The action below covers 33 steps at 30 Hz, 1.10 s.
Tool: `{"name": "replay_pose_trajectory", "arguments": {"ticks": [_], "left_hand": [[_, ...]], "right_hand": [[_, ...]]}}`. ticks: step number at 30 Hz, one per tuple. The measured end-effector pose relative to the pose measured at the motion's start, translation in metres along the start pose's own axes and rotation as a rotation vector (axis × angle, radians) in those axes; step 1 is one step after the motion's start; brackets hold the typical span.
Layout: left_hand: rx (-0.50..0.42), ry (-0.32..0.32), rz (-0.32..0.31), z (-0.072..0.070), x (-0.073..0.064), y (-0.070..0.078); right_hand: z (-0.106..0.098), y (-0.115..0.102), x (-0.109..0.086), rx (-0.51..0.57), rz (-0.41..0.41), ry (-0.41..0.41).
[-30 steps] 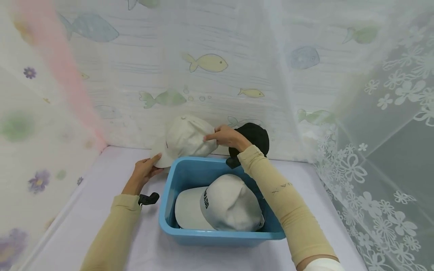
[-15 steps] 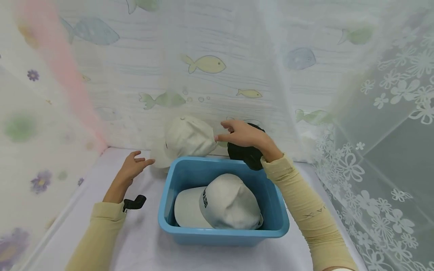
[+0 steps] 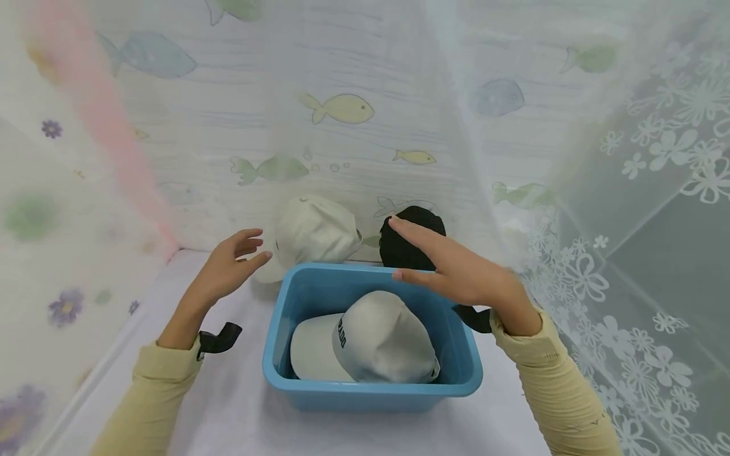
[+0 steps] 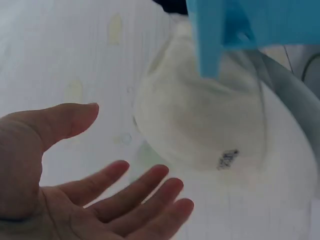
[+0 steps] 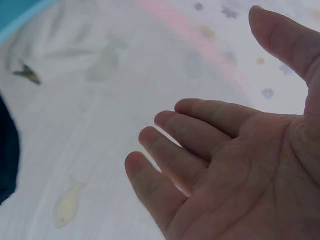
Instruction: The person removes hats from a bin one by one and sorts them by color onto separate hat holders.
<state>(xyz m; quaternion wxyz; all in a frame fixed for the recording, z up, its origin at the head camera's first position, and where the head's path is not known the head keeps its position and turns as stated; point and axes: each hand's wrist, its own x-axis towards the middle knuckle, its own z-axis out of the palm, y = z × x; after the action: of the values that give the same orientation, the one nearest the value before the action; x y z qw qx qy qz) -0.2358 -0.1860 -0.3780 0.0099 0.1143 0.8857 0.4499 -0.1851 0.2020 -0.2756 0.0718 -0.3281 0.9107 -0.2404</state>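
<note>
A pale grey baseball cap [image 3: 388,339] with dark lettering lies in the blue plastic bin [image 3: 371,392], its brim to the left. Behind the bin, a cream cap [image 3: 315,229] stands against the fabric wall, and a black cap [image 3: 399,250] is to its right. My left hand [image 3: 230,266] hovers just left of the cream cap with fingers relaxed and nothing in them. Over the bin's back right corner my right hand [image 3: 464,272] is held with straight fingers, partly covering the black cap. In the right wrist view its palm [image 5: 250,175] is bare.
White cloth covers the table [image 3: 228,405]. A sheer curtain with printed fish [image 3: 348,109] rises behind the caps, a flowered curtain [image 3: 65,307] on the left and white lace [image 3: 661,373] on the right. A black wrist mount [image 3: 219,339] sits on the left wrist.
Both hands have let go of the cream cap, which stays standing behind the bin. My right hand has moved right and toward me; my left hand has drawn left, then slightly up.
</note>
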Motion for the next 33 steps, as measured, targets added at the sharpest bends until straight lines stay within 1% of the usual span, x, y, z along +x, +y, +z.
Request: {"name": "replay_pose_trajectory", "arguments": {"ticks": [4, 7, 12, 16, 19, 23, 25, 27, 30, 33], "left_hand": [[-0.013, -0.048, 0.15, 0.006, 0.005, 0.019], [-0.049, -0.103, 0.238, 0.014, 0.008, 0.031], [-0.085, -0.179, 0.334, 0.025, 0.013, 0.048], [-0.077, -0.208, 0.39, 0.033, 0.014, 0.062], [-0.029, -0.215, 0.444, 0.039, 0.014, 0.075], [0.055, -0.231, 0.535, 0.05, 0.016, 0.091], [0.106, -0.253, 0.573, 0.059, 0.018, 0.098], [0.156, -0.286, 0.602, 0.069, 0.021, 0.101], [0.217, -0.354, 0.611, 0.084, 0.024, 0.103], [0.232, -0.411, 0.604, 0.097, 0.029, 0.106]], "right_hand": [[0.017, 0.012, -0.019, -0.02, 0.021, -0.027], [0.031, 0.023, -0.032, -0.03, 0.051, -0.054], [0.052, 0.04, -0.052, -0.008, 0.059, -0.07], [0.067, 0.048, -0.065, 0.005, 0.039, -0.063], [0.076, 0.053, -0.074, -0.038, 0.019, -0.026], [0.088, 0.061, -0.085, -0.123, -0.051, 0.045], [0.095, 0.066, -0.09, -0.162, -0.089, 0.074], [0.102, 0.071, -0.093, -0.183, -0.122, 0.093], [0.112, 0.078, -0.097, -0.186, -0.135, 0.094], [0.119, 0.083, -0.099, -0.185, -0.134, 0.082]]}}
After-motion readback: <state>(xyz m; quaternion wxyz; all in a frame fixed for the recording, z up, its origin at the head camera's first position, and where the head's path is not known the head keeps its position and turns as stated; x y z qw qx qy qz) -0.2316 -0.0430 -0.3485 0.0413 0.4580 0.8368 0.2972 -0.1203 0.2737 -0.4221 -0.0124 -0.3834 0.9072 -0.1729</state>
